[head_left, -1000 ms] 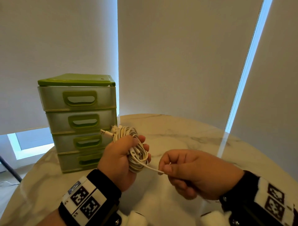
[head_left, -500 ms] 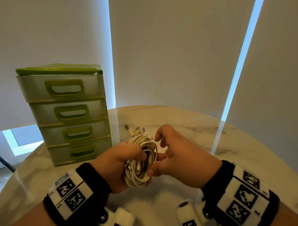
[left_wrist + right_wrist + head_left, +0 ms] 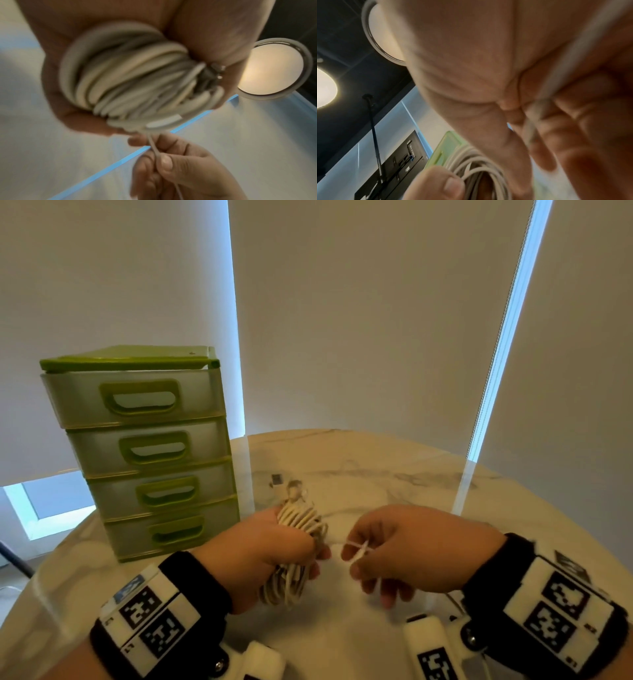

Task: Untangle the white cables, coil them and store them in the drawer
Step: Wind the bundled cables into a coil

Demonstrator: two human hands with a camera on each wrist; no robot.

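Round white marble tabletop (image 3: 394, 474) carries green 4-drawer plastic cabinet (image 3: 144, 453), all shut, just beside left hand (image 3: 253, 553) clamping coiled white cables (image 3: 301, 529) so loops hold; right hand (image 3: 411, 549) fingers (image 3: 164, 162) pinch loose end (image 3: 356, 547) taut, likely for wrapping.

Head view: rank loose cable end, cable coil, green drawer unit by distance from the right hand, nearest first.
1. Loose cable end: pinched in the right hand itself.
2. Cable coil: just left, gripped by the left hand.
3. Green drawer unit: far left, all drawers closed.
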